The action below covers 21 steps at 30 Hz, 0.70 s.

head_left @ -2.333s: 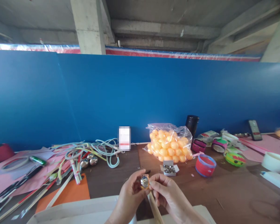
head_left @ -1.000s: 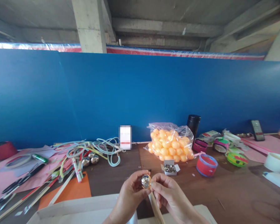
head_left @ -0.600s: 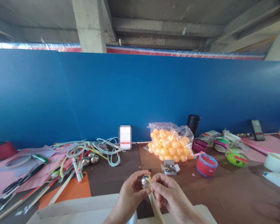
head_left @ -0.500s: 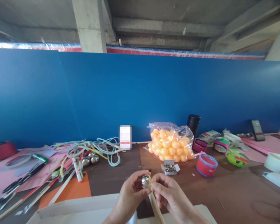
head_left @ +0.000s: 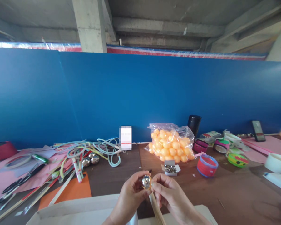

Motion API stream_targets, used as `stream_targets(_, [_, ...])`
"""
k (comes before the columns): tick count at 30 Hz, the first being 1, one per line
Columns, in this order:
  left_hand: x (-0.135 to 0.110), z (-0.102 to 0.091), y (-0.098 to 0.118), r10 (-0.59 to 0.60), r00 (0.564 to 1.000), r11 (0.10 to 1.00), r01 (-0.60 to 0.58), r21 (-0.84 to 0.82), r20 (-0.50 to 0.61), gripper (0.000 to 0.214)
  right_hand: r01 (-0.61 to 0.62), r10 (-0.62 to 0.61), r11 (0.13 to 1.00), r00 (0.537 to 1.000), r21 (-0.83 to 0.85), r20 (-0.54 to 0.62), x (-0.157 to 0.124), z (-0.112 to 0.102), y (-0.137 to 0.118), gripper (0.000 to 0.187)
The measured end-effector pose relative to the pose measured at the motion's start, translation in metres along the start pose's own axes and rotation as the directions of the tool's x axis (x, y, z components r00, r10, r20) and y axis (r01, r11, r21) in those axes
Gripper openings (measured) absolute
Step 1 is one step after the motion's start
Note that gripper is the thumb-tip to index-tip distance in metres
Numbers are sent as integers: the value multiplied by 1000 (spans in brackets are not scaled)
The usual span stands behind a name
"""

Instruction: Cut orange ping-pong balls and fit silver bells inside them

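In my left hand, between thumb and fingers, is a small ball whose face is covered in shiny silver discs, with an orange rim showing around them. My right hand is closed in a pinch against the ball's right edge; whatever sits between its fingertips is too small to make out. Just beyond my hands stands a small open white box full of shiny metal tacks. Below the ball a pale wooden stick points toward me, partly covered by my hands.
Behind the box lies a clear bag of orange balls. Left are silver balls, tangled cords, scissors and an orange sheet. A white tray lies in front. Right stand a red-blue drum-shaped item and white tape roll.
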State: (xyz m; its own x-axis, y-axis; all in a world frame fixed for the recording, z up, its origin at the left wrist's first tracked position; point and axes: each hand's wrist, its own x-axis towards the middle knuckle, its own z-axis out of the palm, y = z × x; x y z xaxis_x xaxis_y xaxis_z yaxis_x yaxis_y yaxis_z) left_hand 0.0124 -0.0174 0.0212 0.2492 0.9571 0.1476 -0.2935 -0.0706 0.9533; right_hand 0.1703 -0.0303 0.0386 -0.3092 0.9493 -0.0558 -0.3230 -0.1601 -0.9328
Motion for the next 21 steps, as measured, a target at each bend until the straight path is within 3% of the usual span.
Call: stream_targets(21, [0,-1,-3,-41,997,994,47,102,-59,50,18,-26,989,998,-146,-53,0,2,-3,25])
